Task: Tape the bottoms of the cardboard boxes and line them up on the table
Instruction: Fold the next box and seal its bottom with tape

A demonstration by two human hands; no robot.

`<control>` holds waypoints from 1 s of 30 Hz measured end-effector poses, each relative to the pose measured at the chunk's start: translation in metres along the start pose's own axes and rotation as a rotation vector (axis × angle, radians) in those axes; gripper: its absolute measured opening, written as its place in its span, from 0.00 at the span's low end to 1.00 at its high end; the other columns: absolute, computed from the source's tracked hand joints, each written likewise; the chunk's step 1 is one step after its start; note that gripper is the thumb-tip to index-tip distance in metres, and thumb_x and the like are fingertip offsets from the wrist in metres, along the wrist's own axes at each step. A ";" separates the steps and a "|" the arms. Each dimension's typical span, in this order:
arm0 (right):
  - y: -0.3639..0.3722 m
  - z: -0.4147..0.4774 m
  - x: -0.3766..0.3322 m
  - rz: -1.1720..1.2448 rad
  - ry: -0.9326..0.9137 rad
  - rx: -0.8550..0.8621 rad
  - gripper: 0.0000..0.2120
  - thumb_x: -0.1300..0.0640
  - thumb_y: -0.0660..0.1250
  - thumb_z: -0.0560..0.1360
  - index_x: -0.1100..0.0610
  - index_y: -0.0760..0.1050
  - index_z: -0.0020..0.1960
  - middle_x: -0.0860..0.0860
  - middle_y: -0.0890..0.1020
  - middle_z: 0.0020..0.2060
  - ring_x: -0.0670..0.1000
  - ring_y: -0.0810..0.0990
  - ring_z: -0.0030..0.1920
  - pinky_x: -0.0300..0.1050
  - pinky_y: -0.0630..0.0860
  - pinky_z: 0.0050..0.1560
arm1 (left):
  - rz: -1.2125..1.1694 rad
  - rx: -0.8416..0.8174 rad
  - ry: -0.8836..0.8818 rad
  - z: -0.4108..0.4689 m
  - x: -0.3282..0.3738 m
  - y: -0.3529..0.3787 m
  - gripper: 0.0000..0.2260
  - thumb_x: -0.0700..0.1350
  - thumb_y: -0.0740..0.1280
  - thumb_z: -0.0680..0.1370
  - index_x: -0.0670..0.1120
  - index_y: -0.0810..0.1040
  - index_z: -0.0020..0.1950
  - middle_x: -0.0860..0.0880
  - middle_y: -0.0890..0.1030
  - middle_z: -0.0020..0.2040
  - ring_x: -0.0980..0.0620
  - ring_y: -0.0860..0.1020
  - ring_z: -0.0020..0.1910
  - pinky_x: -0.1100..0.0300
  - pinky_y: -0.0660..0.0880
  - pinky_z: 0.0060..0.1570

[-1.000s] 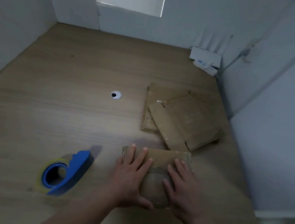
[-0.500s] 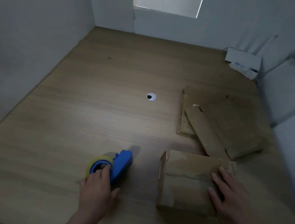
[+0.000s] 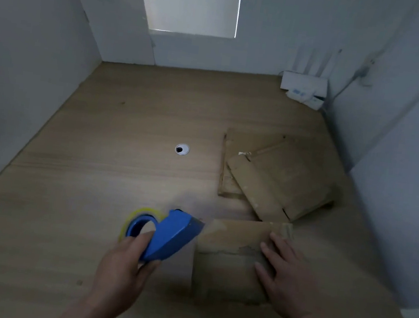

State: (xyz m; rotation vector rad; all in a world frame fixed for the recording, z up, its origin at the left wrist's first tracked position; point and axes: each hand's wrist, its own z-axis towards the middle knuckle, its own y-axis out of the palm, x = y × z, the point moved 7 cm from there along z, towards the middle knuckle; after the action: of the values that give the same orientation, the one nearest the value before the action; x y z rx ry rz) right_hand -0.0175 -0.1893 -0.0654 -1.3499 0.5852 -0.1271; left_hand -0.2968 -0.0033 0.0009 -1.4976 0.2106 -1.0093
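A folded-up cardboard box [image 3: 227,264] stands on the wooden table [image 3: 102,161] near the front, its closed flaps facing up. My right hand [image 3: 283,276] lies flat on the right part of those flaps, fingers straight. My left hand [image 3: 124,264] grips a blue tape dispenser [image 3: 170,236] with a yellowish tape roll, lifted off the table. The dispenser's front end is at the box's upper left corner. Behind the box lie flattened cardboard boxes [image 3: 277,177] in a loose pile.
A round cable hole [image 3: 181,149] sits in the middle of the table. A white router [image 3: 304,87] with antennas stands at the back right corner. White walls close in on the left, back and right sides.
My left hand left the box, took hold of the tape dispenser and lifted it rightward to the box's edge. My right hand stayed flat on the box.
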 end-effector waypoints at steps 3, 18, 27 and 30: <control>-0.004 0.000 0.002 -0.007 0.043 -0.082 0.28 0.34 0.54 0.77 0.49 0.79 0.65 0.51 0.74 0.71 0.55 0.72 0.70 0.51 0.69 0.70 | 0.061 -0.050 0.180 0.013 0.057 0.006 0.24 0.51 0.75 0.68 0.55 0.73 0.62 0.56 0.80 0.45 0.54 0.76 0.41 0.61 0.72 0.40; -0.035 0.018 0.029 0.640 0.180 -0.355 0.36 0.63 0.70 0.73 0.46 0.63 0.77 0.42 0.73 0.66 0.40 0.71 0.65 0.34 0.69 0.63 | 0.273 -0.235 0.426 0.019 0.113 0.062 0.28 0.54 0.80 0.63 0.56 0.74 0.59 0.60 0.83 0.45 0.57 0.81 0.42 0.56 0.78 0.48; -0.039 0.018 0.019 0.546 0.135 -0.372 0.22 0.51 0.74 0.74 0.41 0.75 0.66 0.38 0.70 0.67 0.41 0.66 0.68 0.45 0.66 0.71 | 0.263 -0.272 0.427 0.019 0.112 0.064 0.25 0.54 0.79 0.65 0.56 0.75 0.60 0.60 0.83 0.47 0.58 0.81 0.45 0.55 0.78 0.54; -0.038 0.019 0.014 0.510 0.139 -0.348 0.16 0.49 0.72 0.75 0.42 0.78 0.62 0.38 0.72 0.66 0.41 0.65 0.68 0.48 0.66 0.71 | 0.257 -0.286 0.425 0.021 0.113 0.063 0.25 0.53 0.79 0.65 0.56 0.76 0.59 0.60 0.83 0.46 0.58 0.81 0.45 0.54 0.78 0.54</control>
State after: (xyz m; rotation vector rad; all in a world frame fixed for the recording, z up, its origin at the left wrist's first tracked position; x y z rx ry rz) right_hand 0.0123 -0.1876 -0.0325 -1.4878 1.0887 0.3114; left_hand -0.1886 -0.0769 -0.0001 -1.4455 0.8588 -1.1089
